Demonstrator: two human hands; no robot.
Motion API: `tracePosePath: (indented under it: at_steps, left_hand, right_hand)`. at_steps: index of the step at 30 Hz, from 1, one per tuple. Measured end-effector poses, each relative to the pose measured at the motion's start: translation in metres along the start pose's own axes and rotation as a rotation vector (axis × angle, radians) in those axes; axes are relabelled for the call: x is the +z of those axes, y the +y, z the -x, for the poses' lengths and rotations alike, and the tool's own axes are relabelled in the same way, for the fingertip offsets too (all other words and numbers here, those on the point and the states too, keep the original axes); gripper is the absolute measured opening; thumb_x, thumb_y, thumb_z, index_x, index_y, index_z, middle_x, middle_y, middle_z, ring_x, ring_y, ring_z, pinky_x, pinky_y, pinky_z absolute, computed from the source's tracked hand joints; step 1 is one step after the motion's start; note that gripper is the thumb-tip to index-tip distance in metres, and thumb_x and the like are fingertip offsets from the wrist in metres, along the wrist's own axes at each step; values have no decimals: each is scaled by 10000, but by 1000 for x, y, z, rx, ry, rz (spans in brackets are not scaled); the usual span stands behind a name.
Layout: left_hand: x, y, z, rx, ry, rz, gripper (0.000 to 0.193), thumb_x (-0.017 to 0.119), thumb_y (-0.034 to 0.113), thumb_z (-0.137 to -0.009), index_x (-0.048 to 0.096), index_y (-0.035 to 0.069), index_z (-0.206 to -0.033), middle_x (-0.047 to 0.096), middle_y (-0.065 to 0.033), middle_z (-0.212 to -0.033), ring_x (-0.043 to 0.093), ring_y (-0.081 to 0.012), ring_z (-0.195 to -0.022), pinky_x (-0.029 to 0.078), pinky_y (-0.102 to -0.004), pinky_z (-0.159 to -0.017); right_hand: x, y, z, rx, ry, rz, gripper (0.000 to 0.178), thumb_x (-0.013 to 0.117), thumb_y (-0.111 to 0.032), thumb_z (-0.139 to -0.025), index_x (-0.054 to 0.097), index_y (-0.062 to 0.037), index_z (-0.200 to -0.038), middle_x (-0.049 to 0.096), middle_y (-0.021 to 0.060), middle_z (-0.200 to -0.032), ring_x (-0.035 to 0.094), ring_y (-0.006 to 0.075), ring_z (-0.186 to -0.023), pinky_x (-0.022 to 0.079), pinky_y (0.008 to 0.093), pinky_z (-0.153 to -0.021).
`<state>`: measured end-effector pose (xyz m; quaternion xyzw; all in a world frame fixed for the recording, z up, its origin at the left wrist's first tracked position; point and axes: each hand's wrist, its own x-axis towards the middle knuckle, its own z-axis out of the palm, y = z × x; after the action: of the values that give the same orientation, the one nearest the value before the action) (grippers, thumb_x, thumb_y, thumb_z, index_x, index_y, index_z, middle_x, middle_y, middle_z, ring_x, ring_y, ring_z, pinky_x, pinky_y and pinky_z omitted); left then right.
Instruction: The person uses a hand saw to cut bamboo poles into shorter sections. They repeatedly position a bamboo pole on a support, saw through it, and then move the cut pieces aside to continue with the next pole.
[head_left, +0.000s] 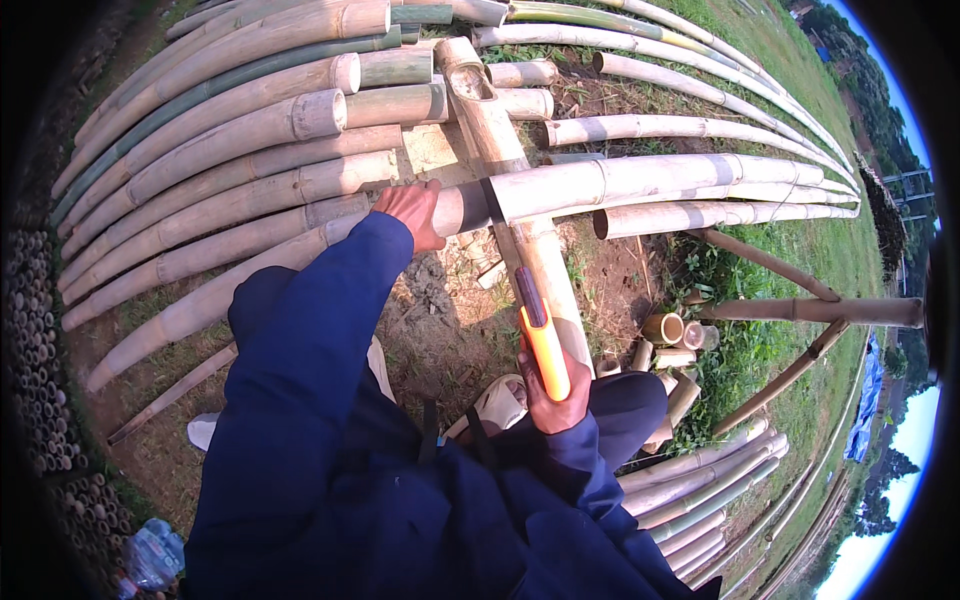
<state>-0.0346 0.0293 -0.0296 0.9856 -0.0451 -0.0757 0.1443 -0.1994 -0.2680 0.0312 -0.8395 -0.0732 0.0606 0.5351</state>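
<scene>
A long pale bamboo pole (640, 180) lies across another bamboo pole (500, 150) that runs toward me. My left hand (412, 212) presses down on the long pole just left of where the two cross. A saw with an orange handle (545, 350) is gripped in my right hand (555, 400), its thin blade reaching up to the long pole beside my left hand. Both my arms are in dark blue sleeves.
Many bamboo poles (220, 140) are stacked at the upper left and more lie at the lower right (700, 490). Short cut bamboo pieces (665, 330) sit on the dirt to the right. A bamboo trestle (800, 310) stands on grass. A plastic bottle (150, 555) lies at lower left.
</scene>
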Motion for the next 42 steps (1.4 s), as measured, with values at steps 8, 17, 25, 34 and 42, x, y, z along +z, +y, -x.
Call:
tracePosePath:
  at_steps: [8, 17, 25, 34, 42]
  left_hand:
    - [6, 16, -17, 20, -32, 34, 704, 906, 378, -617, 599, -9, -1119, 726, -246, -999, 729, -407, -971, 562, -505, -886]
    - [5, 24, -14, -51, 36, -29, 713, 868, 436, -643, 599, -7, -1132, 721, -259, -1020, 740, -382, -946, 591, -486, -865]
    - [6, 19, -19, -29, -1, 0, 681, 857, 403, -664, 606, -11, -1143, 732, -247, -1042, 744, -392, -929, 595, -476, -849]
    - [1, 21, -16, 6, 65, -48, 639, 847, 375, -668, 601, 13, -1134, 740, -241, -947, 751, -387, -883, 601, -487, -817]
    - [2, 23, -17, -50, -9, -7, 691, 859, 352, -631, 611, 20, -1186, 741, -245, -925, 743, -408, -852, 589, -513, -834]
  right_hand:
    - [-12, 5, -19, 25, -12, -70, 180, 691, -5, -953, 690, 51, -1124, 687, 71, -852, 625, 101, -747, 495, 271, -679]
    - [-20, -7, -10, 2, 5, 4, 115, 708, -26, -931, 679, 48, -1015, 632, 98, -705, 582, 137, -625, 493, 328, -609]
    - [-54, -16, 50, 5, 31, -38, 397, 688, 11, -885, 697, 23, -1282, 782, 153, -1011, 742, 156, -928, 560, 299, -861]
    - [-38, 4, 18, 162, -51, -110, 269, 735, 17, -926, 703, 72, -1188, 755, 90, -969, 678, 116, -878, 532, 268, -801]
    - [-27, -4, -17, 70, -47, -87, 240, 732, -3, -929, 691, 84, -1149, 735, 119, -985, 650, 136, -901, 509, 289, -821]
